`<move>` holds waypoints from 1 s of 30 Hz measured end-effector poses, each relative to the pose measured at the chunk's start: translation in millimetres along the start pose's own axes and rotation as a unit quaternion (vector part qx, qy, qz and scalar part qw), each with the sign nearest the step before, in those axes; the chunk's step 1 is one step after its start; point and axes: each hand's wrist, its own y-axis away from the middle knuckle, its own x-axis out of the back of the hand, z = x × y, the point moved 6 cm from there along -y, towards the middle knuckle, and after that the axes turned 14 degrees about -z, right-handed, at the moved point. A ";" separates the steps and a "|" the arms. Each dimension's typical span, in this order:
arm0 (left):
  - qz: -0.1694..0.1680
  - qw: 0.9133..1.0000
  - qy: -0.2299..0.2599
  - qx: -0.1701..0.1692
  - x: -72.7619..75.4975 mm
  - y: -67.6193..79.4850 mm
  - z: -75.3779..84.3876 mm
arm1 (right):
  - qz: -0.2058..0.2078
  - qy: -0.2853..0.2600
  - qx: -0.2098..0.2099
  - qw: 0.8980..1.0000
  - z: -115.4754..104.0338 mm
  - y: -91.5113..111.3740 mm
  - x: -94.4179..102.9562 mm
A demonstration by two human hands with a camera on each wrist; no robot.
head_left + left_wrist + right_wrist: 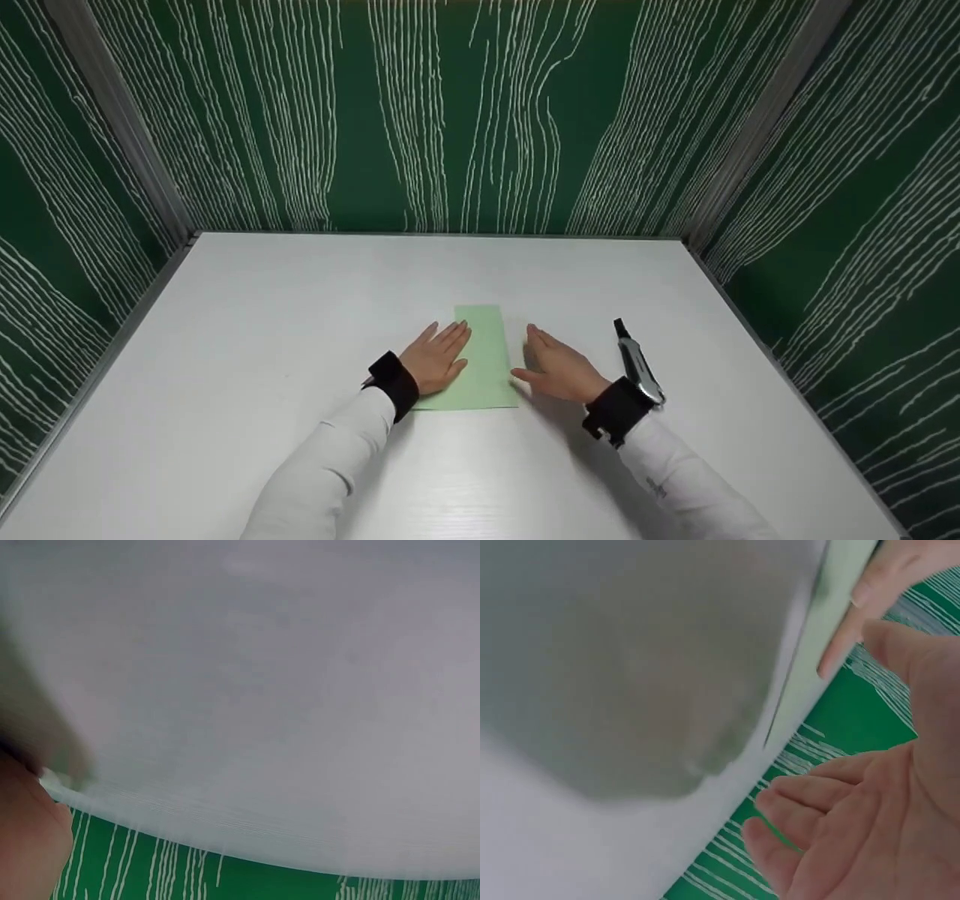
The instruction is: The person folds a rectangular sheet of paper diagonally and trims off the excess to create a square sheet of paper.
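Note:
A light green sheet of paper (491, 360) lies flat on the white table, its long sides running away from me. My left hand (435, 362) rests on its left part with fingers straight, covering some of the left edge. Just right of the paper, my right hand (559, 367) is held with fingers extended and thumb apart, gripping nothing. In the right wrist view, the palm and fingers of that hand (862, 825) are seen, with the paper (817, 645) and left fingers beyond. Only a bit of the left hand (30, 832) enters the left wrist view.
A slim silver and black tool (637, 364) lies right of the right hand, partly behind the wrist band; its kind cannot be told for sure. The white table (247, 322) is bordered by green walls (360, 120) with white wavy lines and grey corner posts (757, 127).

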 end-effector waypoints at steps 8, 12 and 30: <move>-0.004 1.000 -0.001 0.001 -2.8 -2.1 -0.5 | 0.094 0.031 -0.080 0.992 45.7 40.0 30.9; -0.009 1.000 0.003 0.002 -0.2 -0.7 1.2 | 0.130 0.055 -0.132 0.981 69.1 57.3 43.3; -0.007 1.000 -0.002 0.008 0.0 -1.8 0.3 | 0.126 0.022 -0.191 0.973 118.4 75.9 41.0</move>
